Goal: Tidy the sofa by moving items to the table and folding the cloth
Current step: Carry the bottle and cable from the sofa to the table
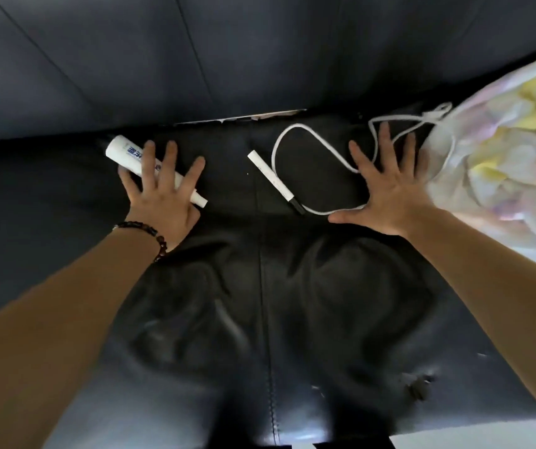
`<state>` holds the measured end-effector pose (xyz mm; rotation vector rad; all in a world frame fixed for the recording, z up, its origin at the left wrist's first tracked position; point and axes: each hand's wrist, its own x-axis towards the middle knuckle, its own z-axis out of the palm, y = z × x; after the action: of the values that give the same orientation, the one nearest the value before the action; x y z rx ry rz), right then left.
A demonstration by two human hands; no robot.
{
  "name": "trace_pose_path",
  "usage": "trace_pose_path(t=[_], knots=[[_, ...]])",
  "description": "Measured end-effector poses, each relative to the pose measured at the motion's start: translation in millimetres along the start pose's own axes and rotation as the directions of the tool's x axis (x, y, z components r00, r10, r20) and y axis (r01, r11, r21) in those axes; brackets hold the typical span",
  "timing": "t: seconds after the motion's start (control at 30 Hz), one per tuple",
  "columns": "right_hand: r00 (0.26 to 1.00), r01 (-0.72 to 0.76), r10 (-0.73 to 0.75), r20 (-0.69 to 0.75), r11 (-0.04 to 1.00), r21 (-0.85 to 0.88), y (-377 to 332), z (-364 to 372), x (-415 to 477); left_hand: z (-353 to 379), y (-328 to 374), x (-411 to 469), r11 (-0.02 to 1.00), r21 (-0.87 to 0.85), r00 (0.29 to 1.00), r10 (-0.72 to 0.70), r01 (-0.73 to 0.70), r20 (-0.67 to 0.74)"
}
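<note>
Hands both spread, fingers straight: left hand [159, 189], right hand [386, 196]. Dark sofa [260, 319] seat carries everything: pastel cloth [503, 163] bunched at far right; white cable [292, 131] looped, partly under the right hand; white tube [120, 150] under the left hand's fingers; white pen [270, 171] between the hands.

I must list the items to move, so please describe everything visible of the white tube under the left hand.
The white tube looks like soft plastic, with blue print on its side. It has a broad end and narrows to a small white cap. It lies flat on the dark leather sofa seat, slanted, broad end toward the backrest, cap toward the person. The left hand lies over its middle, fingers spread and straight, not curled round it. Nothing else touches it.
</note>
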<state>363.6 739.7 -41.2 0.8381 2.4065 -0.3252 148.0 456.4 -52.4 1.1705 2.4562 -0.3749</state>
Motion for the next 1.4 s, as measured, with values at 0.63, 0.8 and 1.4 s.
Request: trace_pose_path(t=[0.63,0.8,1.4], knots=[[1.0,0.002,0.001,0.029,0.996,-0.089,-32,6,-50,-23,25,-24,0.972,-0.214,0.994,-0.087,0.099,0.066],[0.975,0.089,-0.061,-0.212,0.988,0.128,-57,7,-127,-35,48,-92,0.861,-0.508,0.997,-0.05,0.012,-0.062],[0.75,-0.139,0.632,-0.194,0.438,0.888,-110,-137,-606,-347,101,-473,0.113,-0.985,0.958,-0.242,-0.127,-0.151]])
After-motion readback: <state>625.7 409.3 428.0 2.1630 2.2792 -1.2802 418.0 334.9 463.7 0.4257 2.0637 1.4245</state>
